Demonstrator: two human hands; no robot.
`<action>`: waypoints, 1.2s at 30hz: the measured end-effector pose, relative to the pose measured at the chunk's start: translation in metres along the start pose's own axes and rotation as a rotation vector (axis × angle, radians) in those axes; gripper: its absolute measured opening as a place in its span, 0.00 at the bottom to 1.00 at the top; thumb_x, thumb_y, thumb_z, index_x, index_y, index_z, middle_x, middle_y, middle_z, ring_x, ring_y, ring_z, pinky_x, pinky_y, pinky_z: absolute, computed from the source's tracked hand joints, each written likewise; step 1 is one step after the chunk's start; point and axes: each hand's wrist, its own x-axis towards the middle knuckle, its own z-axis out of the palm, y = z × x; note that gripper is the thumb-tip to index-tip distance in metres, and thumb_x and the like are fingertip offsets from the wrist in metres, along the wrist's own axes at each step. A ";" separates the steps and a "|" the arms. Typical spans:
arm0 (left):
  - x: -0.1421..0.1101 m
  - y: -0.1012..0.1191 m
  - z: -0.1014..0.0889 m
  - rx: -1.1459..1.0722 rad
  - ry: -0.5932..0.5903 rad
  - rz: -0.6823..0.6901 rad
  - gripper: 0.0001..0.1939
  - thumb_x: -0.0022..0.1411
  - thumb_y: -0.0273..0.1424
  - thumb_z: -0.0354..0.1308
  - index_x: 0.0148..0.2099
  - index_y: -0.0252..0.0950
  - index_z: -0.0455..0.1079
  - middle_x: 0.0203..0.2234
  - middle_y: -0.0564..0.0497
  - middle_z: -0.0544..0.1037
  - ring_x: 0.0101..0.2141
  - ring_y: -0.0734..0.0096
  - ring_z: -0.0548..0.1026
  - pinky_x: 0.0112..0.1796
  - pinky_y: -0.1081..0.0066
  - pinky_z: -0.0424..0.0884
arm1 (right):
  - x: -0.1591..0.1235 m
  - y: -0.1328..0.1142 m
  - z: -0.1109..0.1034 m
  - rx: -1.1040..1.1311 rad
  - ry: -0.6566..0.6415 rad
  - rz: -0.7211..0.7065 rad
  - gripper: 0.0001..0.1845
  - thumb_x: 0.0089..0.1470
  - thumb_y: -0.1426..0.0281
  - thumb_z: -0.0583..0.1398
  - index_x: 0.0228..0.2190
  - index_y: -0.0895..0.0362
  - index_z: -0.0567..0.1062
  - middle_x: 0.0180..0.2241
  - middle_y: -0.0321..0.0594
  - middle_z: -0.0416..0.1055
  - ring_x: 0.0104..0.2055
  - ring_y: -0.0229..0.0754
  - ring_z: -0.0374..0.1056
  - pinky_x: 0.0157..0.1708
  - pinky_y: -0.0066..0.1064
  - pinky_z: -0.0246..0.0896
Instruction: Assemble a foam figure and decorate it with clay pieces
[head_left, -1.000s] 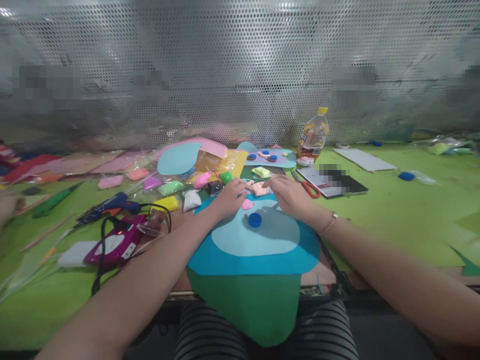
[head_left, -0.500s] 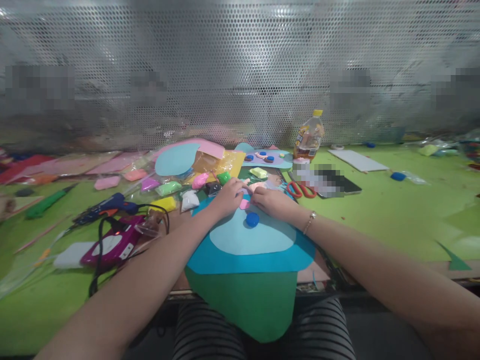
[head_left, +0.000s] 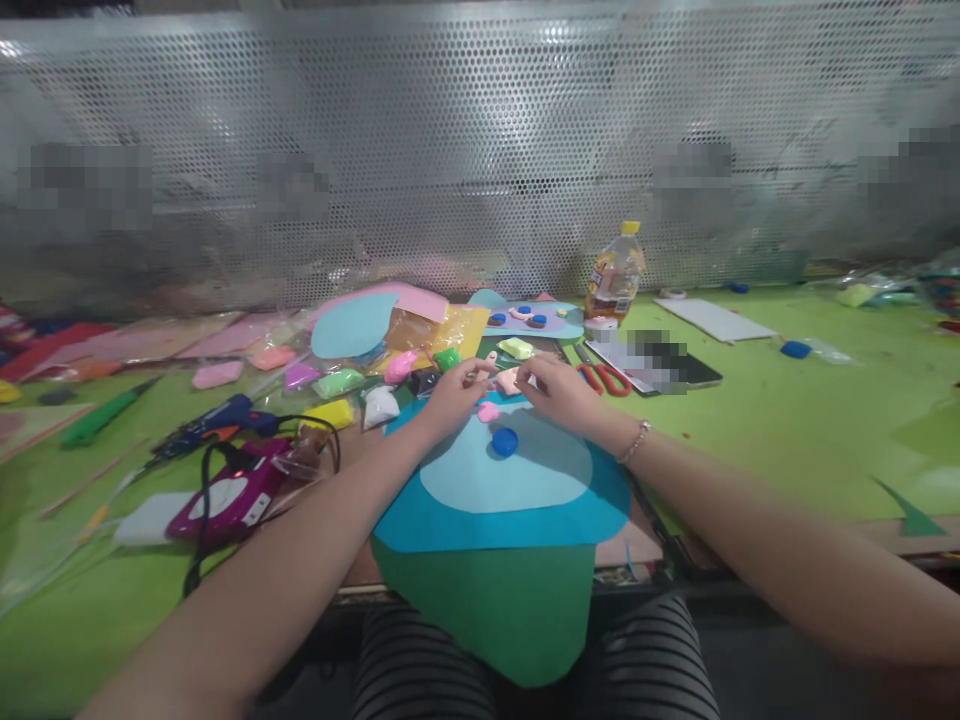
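Observation:
A pale blue paper shape lies on a larger bright blue sheet (head_left: 502, 527), with a green sheet (head_left: 499, 610) under it hanging over the table edge. On the pale blue shape (head_left: 506, 487) sit a flat blue clay disc (head_left: 505, 442) and a smaller pink clay piece (head_left: 488, 412). My left hand (head_left: 456, 392) rests by the far edge, thumb and fingers bent but apart. Just past its fingertips is a small peach piece (head_left: 491, 360). My right hand (head_left: 556, 392) has its fingers curled down beside a peach clay lump (head_left: 509, 381); what they pinch is hidden.
Several bagged clays, including a yellow one (head_left: 328, 414), lie to the left near a glue gun (head_left: 210, 422) and a purple power strip (head_left: 229, 500). Right of my hands are red-handled scissors (head_left: 604, 378), a phone (head_left: 679, 362) and a bottle (head_left: 616, 275). A perforated metal screen (head_left: 480, 150) stands behind.
My hands have moved apart, the right one shifting slightly right and lifting. The pink piece and the peach lump show more fully now.

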 end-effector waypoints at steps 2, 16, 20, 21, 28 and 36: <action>-0.001 0.000 -0.001 0.127 0.008 0.033 0.11 0.56 0.30 0.51 0.42 0.37 0.67 0.41 0.49 0.73 0.37 0.69 0.73 0.39 0.67 0.69 | -0.001 0.001 0.002 0.013 -0.026 -0.018 0.05 0.53 0.74 0.53 0.27 0.57 0.68 0.27 0.39 0.68 0.30 0.39 0.62 0.30 0.28 0.55; 0.000 -0.005 -0.009 0.541 -0.078 0.206 0.13 0.58 0.25 0.47 0.45 0.35 0.65 0.44 0.45 0.69 0.49 0.63 0.66 0.50 0.62 0.62 | -0.002 -0.003 -0.018 -0.032 -0.021 0.119 0.05 0.41 0.77 0.55 0.23 0.57 0.65 0.21 0.34 0.65 0.23 0.35 0.59 0.25 0.26 0.51; -0.002 -0.004 -0.010 0.501 -0.175 0.248 0.15 0.57 0.25 0.48 0.46 0.37 0.66 0.47 0.46 0.68 0.50 0.64 0.66 0.52 0.62 0.61 | -0.002 0.008 -0.023 -0.008 0.009 0.217 0.06 0.41 0.76 0.56 0.26 0.57 0.66 0.22 0.34 0.67 0.23 0.35 0.59 0.23 0.25 0.51; -0.002 -0.003 -0.010 0.492 -0.188 0.260 0.15 0.56 0.25 0.48 0.46 0.37 0.66 0.47 0.46 0.68 0.51 0.64 0.66 0.53 0.63 0.60 | -0.002 0.012 -0.024 0.002 0.008 0.227 0.07 0.41 0.76 0.56 0.29 0.57 0.67 0.24 0.35 0.69 0.23 0.35 0.60 0.24 0.25 0.52; -0.001 -0.006 -0.008 0.372 -0.135 0.198 0.18 0.51 0.23 0.51 0.46 0.38 0.68 0.43 0.47 0.69 0.45 0.64 0.70 0.47 0.64 0.66 | -0.002 0.017 -0.022 0.019 -0.068 0.152 0.07 0.51 0.72 0.56 0.30 0.58 0.75 0.32 0.42 0.74 0.30 0.39 0.67 0.30 0.29 0.59; 0.000 -0.009 -0.005 0.168 -0.103 0.059 0.22 0.45 0.23 0.59 0.45 0.37 0.67 0.44 0.47 0.70 0.33 0.70 0.74 0.36 0.67 0.71 | -0.001 0.011 -0.019 0.017 -0.075 0.035 0.06 0.52 0.72 0.57 0.27 0.57 0.74 0.30 0.41 0.74 0.32 0.40 0.68 0.32 0.29 0.59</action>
